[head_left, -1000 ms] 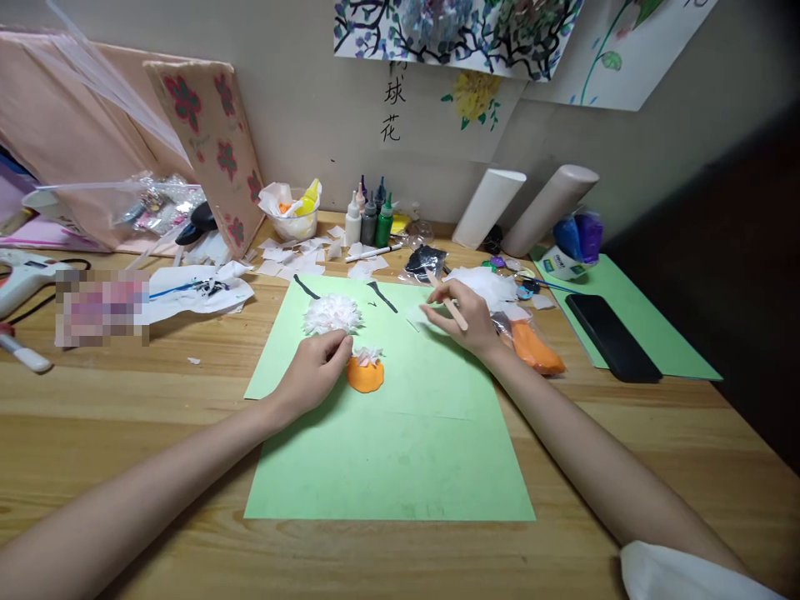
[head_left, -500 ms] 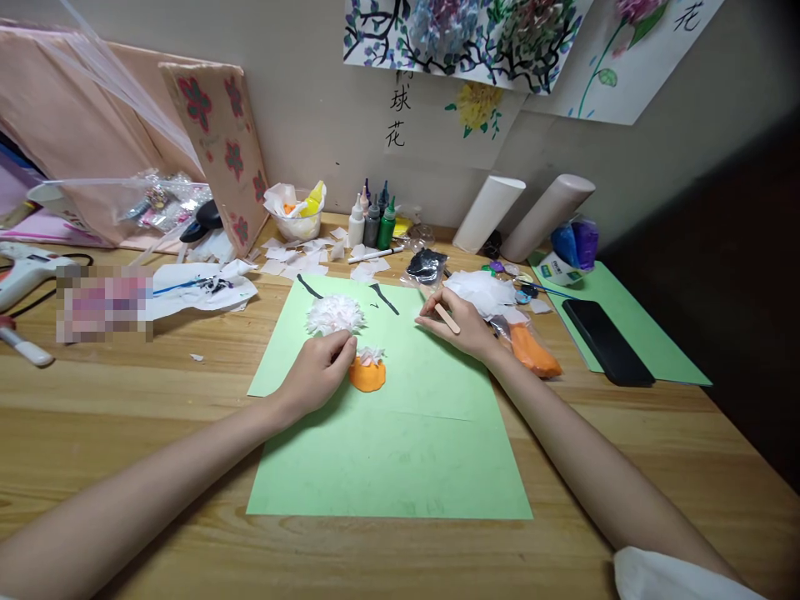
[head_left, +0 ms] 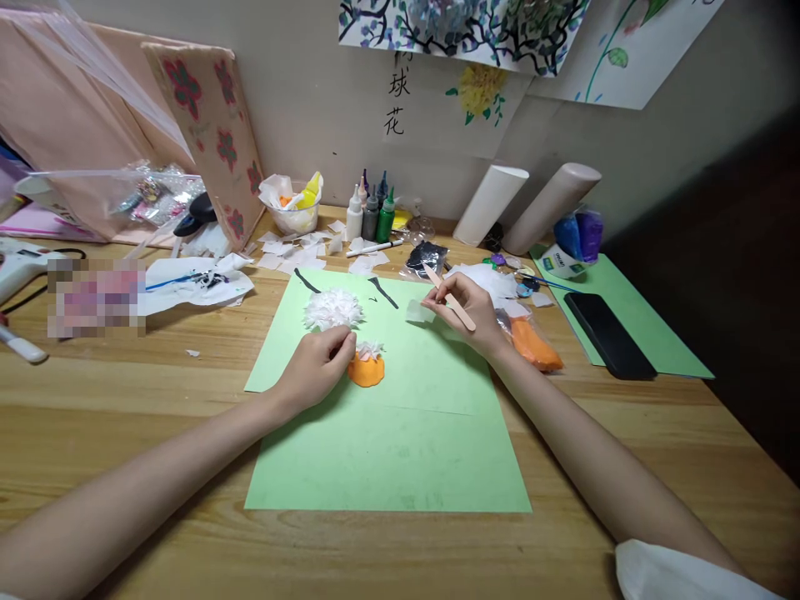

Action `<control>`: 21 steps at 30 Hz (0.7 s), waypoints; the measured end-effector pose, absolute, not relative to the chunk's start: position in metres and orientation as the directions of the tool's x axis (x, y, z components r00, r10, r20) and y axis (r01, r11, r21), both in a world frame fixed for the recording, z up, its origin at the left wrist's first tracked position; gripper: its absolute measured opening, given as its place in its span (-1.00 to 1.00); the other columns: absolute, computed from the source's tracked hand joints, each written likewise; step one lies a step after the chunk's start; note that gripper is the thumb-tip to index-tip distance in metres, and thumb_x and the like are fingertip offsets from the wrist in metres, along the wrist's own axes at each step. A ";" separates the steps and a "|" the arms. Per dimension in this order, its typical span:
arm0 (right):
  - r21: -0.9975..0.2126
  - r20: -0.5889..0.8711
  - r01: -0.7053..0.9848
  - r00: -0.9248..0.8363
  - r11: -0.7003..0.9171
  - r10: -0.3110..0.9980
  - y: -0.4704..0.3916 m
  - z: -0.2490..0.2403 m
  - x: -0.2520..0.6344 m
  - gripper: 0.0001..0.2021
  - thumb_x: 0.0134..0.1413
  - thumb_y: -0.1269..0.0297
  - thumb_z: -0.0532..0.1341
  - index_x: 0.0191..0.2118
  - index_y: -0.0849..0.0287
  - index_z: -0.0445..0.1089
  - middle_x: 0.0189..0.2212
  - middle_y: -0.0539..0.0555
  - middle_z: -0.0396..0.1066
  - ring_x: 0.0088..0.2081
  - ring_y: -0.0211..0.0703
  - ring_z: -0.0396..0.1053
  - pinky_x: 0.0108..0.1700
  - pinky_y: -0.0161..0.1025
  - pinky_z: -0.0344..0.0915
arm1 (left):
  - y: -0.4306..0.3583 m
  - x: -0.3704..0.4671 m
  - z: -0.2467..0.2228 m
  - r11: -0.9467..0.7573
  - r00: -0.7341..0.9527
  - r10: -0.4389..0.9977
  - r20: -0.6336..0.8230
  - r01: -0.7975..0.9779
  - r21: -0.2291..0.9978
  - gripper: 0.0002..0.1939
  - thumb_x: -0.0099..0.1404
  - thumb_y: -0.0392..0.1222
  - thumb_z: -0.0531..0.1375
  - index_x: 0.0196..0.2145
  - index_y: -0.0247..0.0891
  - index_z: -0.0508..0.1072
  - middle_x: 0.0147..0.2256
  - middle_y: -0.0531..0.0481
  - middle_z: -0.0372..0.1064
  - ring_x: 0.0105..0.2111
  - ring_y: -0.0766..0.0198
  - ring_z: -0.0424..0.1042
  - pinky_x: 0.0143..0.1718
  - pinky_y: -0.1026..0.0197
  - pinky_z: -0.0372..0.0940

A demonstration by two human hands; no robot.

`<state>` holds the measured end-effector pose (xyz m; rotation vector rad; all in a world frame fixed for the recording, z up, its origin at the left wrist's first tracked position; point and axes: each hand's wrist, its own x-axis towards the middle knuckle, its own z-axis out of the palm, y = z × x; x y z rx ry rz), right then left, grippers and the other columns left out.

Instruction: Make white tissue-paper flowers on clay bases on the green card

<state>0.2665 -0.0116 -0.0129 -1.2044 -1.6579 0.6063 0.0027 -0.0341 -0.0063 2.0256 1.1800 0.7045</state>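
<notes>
On a green sheet of paper (head_left: pixel 387 458) lie a fluffy white tissue-paper ball (head_left: pixel 333 309) and, below it, a flat orange clay piece (head_left: pixel 366 371) with small white tufts (head_left: pixel 370 351) along its top. My left hand (head_left: pixel 325 358) rests beside both, thumb and fingers pinched together; what they hold, if anything, is hidden. Over the sheet's upper right, my right hand (head_left: pixel 466 312) grips a wooden craft stick (head_left: pixel 461 312) lying across its fingers. Its fingertips also pinch a small translucent square of tissue paper (head_left: pixel 417 312). Two dark strips (head_left: pixel 383 293) mark the sheet's top.
Loose tissue squares (head_left: pixel 293 252), paint bottles (head_left: pixel 370 215) and a tub (head_left: pixel 291 205) stand along the wall. Right of the sheet are tissue paper (head_left: pixel 493 282), a bag of orange clay (head_left: pixel 536 343) and a black phone (head_left: pixel 609 335). A glue gun (head_left: pixel 25 268) lies far left.
My right hand has drawn back slightly from the tissue pile, and a tissue square now shows at its fingertips. The craft stick has turned more upright. My left hand keeps its place.
</notes>
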 end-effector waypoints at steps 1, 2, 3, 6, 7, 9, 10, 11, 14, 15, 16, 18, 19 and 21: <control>-0.821 0.401 0.426 -0.045 0.381 0.915 -0.012 -0.013 0.266 -0.79 -0.07 0.26 0.30 -0.43 0.14 0.22 -0.43 0.00 0.38 -0.36 -0.18 0.41 -0.29 -0.24 0.31 | -0.034 0.003 -0.006 -0.358 0.443 0.890 0.112 0.523 0.774 -0.65 0.34 -0.13 -0.06 -0.59 -0.25 0.13 -0.61 0.12 0.11 -0.57 0.37 0.10 -0.48 0.27 0.00; -0.824 0.395 0.427 -0.040 0.374 0.918 -0.012 -0.014 0.266 -0.79 -0.07 0.26 0.30 -0.45 0.14 0.23 -0.44 0.00 0.39 -0.37 -0.18 0.42 -0.29 -0.24 0.32 | -0.034 0.002 -0.006 -0.358 0.442 0.890 0.111 0.525 0.772 -0.65 0.34 -0.13 -0.06 -0.59 -0.25 0.13 -0.62 0.12 0.10 -0.57 0.37 0.10 -0.48 0.27 0.00; -0.824 0.394 0.432 -0.030 0.368 0.919 -0.012 -0.014 0.266 -0.80 -0.08 0.26 0.31 -0.46 0.15 0.24 -0.45 0.00 0.39 -0.37 -0.17 0.43 -0.29 -0.24 0.32 | -0.035 0.002 -0.006 -0.358 0.442 0.890 0.111 0.527 0.771 -0.65 0.34 -0.13 -0.06 -0.59 -0.25 0.14 -0.62 0.12 0.10 -0.57 0.37 0.10 -0.48 0.27 0.00; -0.826 0.414 0.435 0.037 0.358 0.910 -0.012 -0.014 0.267 -0.84 -0.04 0.27 0.27 -0.46 0.15 0.26 -0.45 0.00 0.40 -0.34 -0.16 0.45 -0.27 -0.23 0.34 | -0.035 0.002 -0.007 -0.358 0.443 0.890 0.108 0.532 0.767 -0.65 0.35 -0.13 -0.06 -0.58 -0.25 0.14 -0.61 0.12 0.11 -0.57 0.37 0.10 -0.48 0.26 0.00; -0.825 0.427 0.435 0.065 0.360 0.902 -0.011 -0.014 0.267 -0.86 -0.02 0.28 0.25 -0.45 0.15 0.26 -0.45 0.00 0.41 -0.32 -0.16 0.46 -0.25 -0.23 0.35 | -0.035 0.002 -0.007 -0.359 0.444 0.890 0.108 0.534 0.766 -0.65 0.35 -0.13 -0.06 -0.58 -0.25 0.14 -0.61 0.12 0.11 -0.57 0.37 0.11 -0.48 0.26 0.00; -0.821 0.443 0.446 0.102 0.358 0.891 -0.010 -0.014 0.269 -0.90 -0.01 0.30 0.22 -0.43 0.16 0.27 -0.43 0.00 0.42 -0.29 -0.15 0.47 -0.22 -0.22 0.36 | -0.035 0.002 -0.007 -0.361 0.444 0.889 0.109 0.538 0.762 -0.65 0.35 -0.13 -0.06 -0.59 -0.25 0.14 -0.62 0.12 0.11 -0.57 0.37 0.11 -0.48 0.27 0.00; -0.814 0.444 0.463 0.103 0.352 0.890 -0.009 -0.014 0.271 -0.91 0.00 0.32 0.21 -0.42 0.16 0.27 -0.41 0.01 0.43 -0.27 -0.14 0.47 -0.20 -0.21 0.36 | -0.035 0.002 -0.007 -0.362 0.443 0.890 0.109 0.539 0.760 -0.65 0.35 -0.13 -0.06 -0.59 -0.25 0.14 -0.62 0.12 0.10 -0.57 0.38 0.10 -0.48 0.27 0.00; -0.803 0.439 0.487 0.095 0.343 0.893 -0.008 -0.014 0.273 -0.93 0.00 0.34 0.20 -0.41 0.16 0.27 -0.40 0.02 0.44 -0.25 -0.12 0.47 -0.19 -0.20 0.36 | -0.034 0.002 -0.007 -0.362 0.443 0.890 0.109 0.541 0.759 -0.65 0.35 -0.13 -0.06 -0.58 -0.25 0.15 -0.62 0.13 0.10 -0.57 0.38 0.10 -0.48 0.27 0.00; -0.745 0.444 0.573 0.043 0.342 0.895 -0.005 -0.013 0.281 -0.97 0.00 0.42 0.15 -0.38 0.16 0.27 -0.34 0.07 0.48 -0.19 -0.09 0.47 -0.18 -0.19 0.35 | -0.034 0.002 -0.007 -0.361 0.444 0.890 0.109 0.537 0.763 -0.65 0.35 -0.13 -0.06 -0.58 -0.25 0.14 -0.62 0.13 0.10 -0.58 0.38 0.10 -0.49 0.27 0.00; -0.712 0.457 0.609 0.024 0.349 0.889 -0.005 -0.012 0.283 -0.94 0.00 0.46 0.13 -0.38 0.16 0.27 -0.32 0.08 0.49 -0.18 -0.08 0.47 -0.18 -0.18 0.35 | -0.034 0.002 -0.007 -0.362 0.446 0.888 0.108 0.534 0.764 -0.65 0.35 -0.13 -0.06 -0.58 -0.25 0.14 -0.62 0.13 0.11 -0.57 0.38 0.10 -0.49 0.27 0.00; -0.673 0.472 0.648 0.004 0.357 0.882 -0.005 -0.010 0.285 -0.90 -0.01 0.49 0.11 -0.37 0.16 0.27 -0.29 0.09 0.49 -0.16 -0.08 0.47 -0.18 -0.18 0.35 | -0.034 0.002 -0.007 -0.362 0.449 0.887 0.108 0.532 0.765 -0.65 0.35 -0.13 -0.06 -0.58 -0.25 0.14 -0.62 0.13 0.12 -0.57 0.38 0.11 -0.48 0.27 0.01; -0.575 0.506 0.731 -0.036 0.368 0.862 -0.006 -0.005 0.287 -0.85 -0.01 0.54 0.07 -0.35 0.16 0.28 -0.26 0.12 0.50 -0.16 -0.07 0.47 -0.19 -0.18 0.35 | -0.035 0.002 -0.007 -0.363 0.453 0.885 0.106 0.532 0.765 -0.65 0.35 -0.13 -0.06 -0.58 -0.25 0.14 -0.61 0.12 0.14 -0.57 0.38 0.12 -0.48 0.27 0.01; -0.524 0.528 0.766 -0.051 0.372 0.848 -0.008 -0.003 0.287 -0.84 0.00 0.54 0.06 -0.34 0.16 0.28 -0.24 0.13 0.50 -0.16 -0.07 0.47 -0.20 -0.18 0.35 | -0.035 0.002 -0.007 -0.363 0.453 0.885 0.104 0.534 0.763 -0.65 0.35 -0.13 -0.06 -0.58 -0.25 0.14 -0.61 0.12 0.14 -0.57 0.38 0.12 -0.48 0.27 0.01; -0.440 0.587 0.813 -0.062 0.382 0.807 -0.011 0.003 0.284 -0.83 0.06 0.53 0.04 -0.32 0.14 0.28 -0.21 0.13 0.50 -0.16 -0.08 0.47 -0.23 -0.20 0.36 | -0.034 0.002 -0.008 -0.364 0.453 0.886 0.102 0.539 0.760 -0.65 0.35 -0.14 -0.06 -0.58 -0.26 0.15 -0.61 0.12 0.14 -0.57 0.38 0.12 -0.48 0.27 0.01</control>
